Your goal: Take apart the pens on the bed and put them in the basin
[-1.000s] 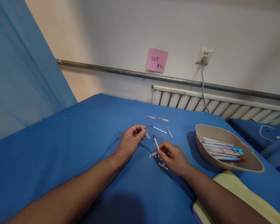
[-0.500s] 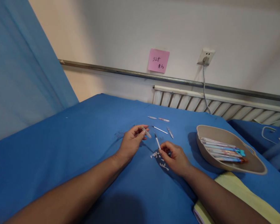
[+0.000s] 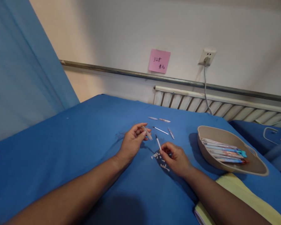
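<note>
My left hand (image 3: 131, 142) pinches a short clear pen barrel piece (image 3: 148, 134) between thumb and fingers, its tip pointing right. My right hand (image 3: 175, 157) pinches a thin white pen refill (image 3: 158, 142) with a dark tip aimed up toward the barrel piece; a small gap separates the two parts. Both hands hover just over the blue cloth-covered table (image 3: 84, 147). Under my right hand lies a scatter of small white bits (image 3: 160, 160).
Loose pen parts (image 3: 161, 125) lie beyond my hands. A beige tray (image 3: 255, 167) at the right holds several coloured pens (image 3: 224, 151). A yellow pad (image 3: 239, 193) lies at the near right. A radiator, pink note (image 3: 159, 61) and wall socket back the table; a blue curtain hangs left.
My left hand's fingers have shifted slightly on the barrel piece and the view has drifted a little. The refill in my right hand stays almost still.
</note>
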Demonstrator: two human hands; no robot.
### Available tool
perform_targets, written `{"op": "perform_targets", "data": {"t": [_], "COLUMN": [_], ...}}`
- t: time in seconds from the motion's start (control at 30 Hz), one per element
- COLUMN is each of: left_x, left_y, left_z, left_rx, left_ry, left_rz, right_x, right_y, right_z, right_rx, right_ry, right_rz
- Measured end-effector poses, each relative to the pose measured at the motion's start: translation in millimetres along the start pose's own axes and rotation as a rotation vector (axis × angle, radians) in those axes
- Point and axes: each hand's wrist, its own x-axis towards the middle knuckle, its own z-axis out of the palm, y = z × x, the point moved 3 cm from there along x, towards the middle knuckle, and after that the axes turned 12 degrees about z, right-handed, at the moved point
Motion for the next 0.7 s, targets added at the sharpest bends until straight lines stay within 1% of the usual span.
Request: {"op": "perform_targets", "data": {"t": [0.17,0.37,0.6,0.7], "left_x": [0.2,-0.6,3.4,4.5], "left_y": [1.0,3.1,1.6,0.1], "left_z": [-0.3,1.0,-4.2,-5.5], "left_rx": [-0.007,-0.021,-0.037,-0.054], "left_ry": [0.024,0.021,0.102,0.118], "left_rz": [-0.007,-0.017,-0.023,-0.030], "right_x": [3.5,6.0,2.3,1.0], "right_y": [5.6,10.0,5.6,5.1], "right_z": [-2.3,-2.8,-2.4,-1.3], "right_rx": [-0.021,-0.037,-0.064,-0.090], "right_ry": [0.023,0.035,-0.024,-0.046], "right_rz": [0.036,0.066,0.029,-0.001]}}
